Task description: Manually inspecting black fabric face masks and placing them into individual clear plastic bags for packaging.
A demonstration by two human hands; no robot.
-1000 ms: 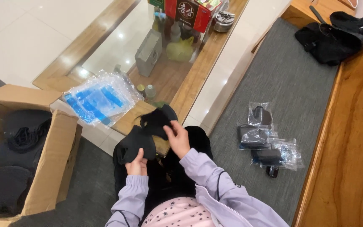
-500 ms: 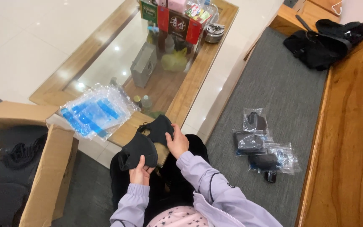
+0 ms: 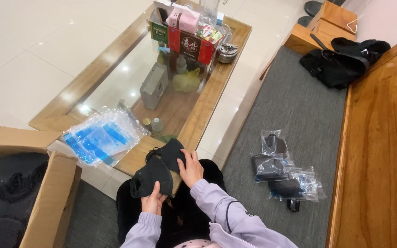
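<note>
The left hand (image 3: 154, 200) grips the lower edge of a black mask (image 3: 151, 180), fingers curled shut around the fabric, holding it over the lap at the near corner of the desk (image 3: 207, 98); the right hand (image 3: 191, 167) lies with fingers together, pressed flat on a second black mask (image 3: 170, 153) that rests on the wooden rim of the desk, the two masks touching where they overlap.

Just left of the masks, a stack of clear plastic bags with blue print (image 3: 99, 137) lies on the desk corner; farther along the glass top stands a red and green carton (image 3: 184, 42) crammed with small packets, a pink one on top.

On the floor to the left, an open cardboard box (image 3: 47, 193) holds dark fabric pieces, too dim to tell apart.

On the grey bench cushion (image 3: 290, 115) to the right lie several sealed clear bags (image 3: 281, 172), each with a black mask inside, bunched close together; a black bag (image 3: 343, 59) sits at the far end of the cushion.
</note>
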